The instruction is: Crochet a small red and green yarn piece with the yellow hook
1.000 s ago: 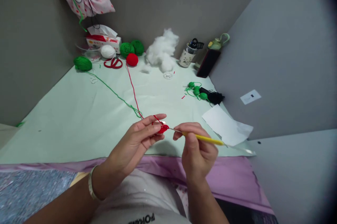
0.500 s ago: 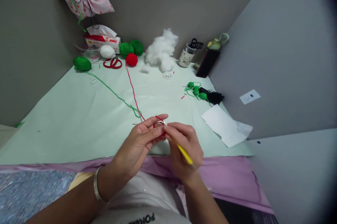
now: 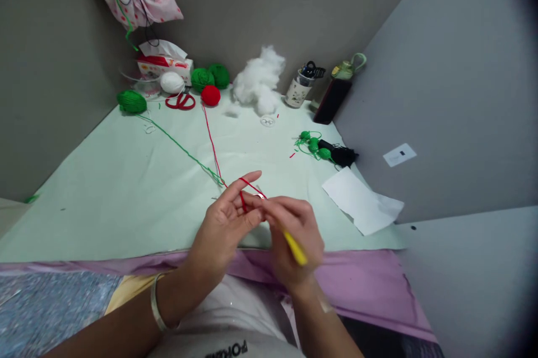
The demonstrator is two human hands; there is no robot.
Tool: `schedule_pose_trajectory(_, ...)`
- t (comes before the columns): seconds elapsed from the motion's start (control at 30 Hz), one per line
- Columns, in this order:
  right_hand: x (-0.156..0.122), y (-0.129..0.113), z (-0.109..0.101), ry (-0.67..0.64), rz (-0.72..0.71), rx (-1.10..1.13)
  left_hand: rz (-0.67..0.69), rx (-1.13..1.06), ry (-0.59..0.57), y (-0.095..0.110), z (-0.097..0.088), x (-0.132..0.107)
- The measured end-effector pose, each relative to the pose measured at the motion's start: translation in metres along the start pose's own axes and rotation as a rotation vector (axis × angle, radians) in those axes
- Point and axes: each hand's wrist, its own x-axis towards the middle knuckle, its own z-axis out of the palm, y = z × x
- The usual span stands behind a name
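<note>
My left hand (image 3: 225, 221) pinches a small red crochet piece, mostly hidden between the fingers, with red yarn (image 3: 246, 184) looped over its raised index finger. My right hand (image 3: 292, 232) grips a crochet hook with a yellow handle (image 3: 295, 248), its metal tip at the piece where both hands meet. The red strand (image 3: 211, 142) runs across the pale green table (image 3: 126, 179) to a red yarn ball (image 3: 210, 95) at the back.
At the back lie green yarn balls (image 3: 131, 101), a white ball (image 3: 172, 82), red scissors (image 3: 180, 101), a tissue box (image 3: 165, 65), white stuffing (image 3: 258, 83), a cup (image 3: 299, 89) and a dark bottle (image 3: 334, 97). Small green crochet pieces (image 3: 314, 145) and white paper (image 3: 361, 201) lie right.
My right hand moved left against the left hand and the yellow handle swung from pointing right to pointing down toward me. The left index finger lifted with the yarn loop.
</note>
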Motion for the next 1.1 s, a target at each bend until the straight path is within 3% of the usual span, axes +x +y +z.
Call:
schedule_pose_trajectory(0.07, -0.003, 0.003, 0.0, -0.001, -0.144, -0.132, -0.115, -0.093, -0.012, 0.001, 0.001, 0.0)
schedule_pose_trajectory(0.1, -0.003, 0.003, -0.001, 0.015, -0.151, -0.124, -0.185, -0.138, -0.012, 0.003, 0.0, 0.0)
schedule_pose_trajectory(0.2, 0.003, 0.002, -0.005, 0.116, 0.045, 0.104, -0.294, -0.201, -0.011, 0.011, -0.005, 0.003)
schedule_pose_trajectory(0.3, 0.011, -0.002, -0.006, 0.178, 0.29, 0.439, -0.249, -0.164, -0.024, 0.014, -0.009, 0.005)
schedule_pose_trajectory(0.37, 0.014, -0.003, -0.004, 0.122, 0.376, 0.597, -0.204, -0.108, -0.047, 0.013, -0.009, 0.005)
schedule_pose_trajectory(0.53, 0.01, -0.001, 0.003, 0.069, 0.398, 0.548, -0.121, -0.012, -0.084, 0.007, -0.006, 0.002)
schedule_pose_trajectory(0.73, 0.014, -0.001, 0.0, 0.099, 0.538, 0.707, -0.111, 0.031, -0.073, 0.01, -0.009, 0.002)
schedule_pose_trajectory(0.97, 0.015, -0.004, -0.002, 0.071, 0.489, 0.705, -0.067, 0.05, 0.0, 0.013, -0.009, 0.004)
schedule_pose_trajectory(1.1, 0.011, -0.006, -0.002, 0.071, 0.343, 0.563, 0.003, 0.117, 0.003, 0.011, -0.01, 0.005)
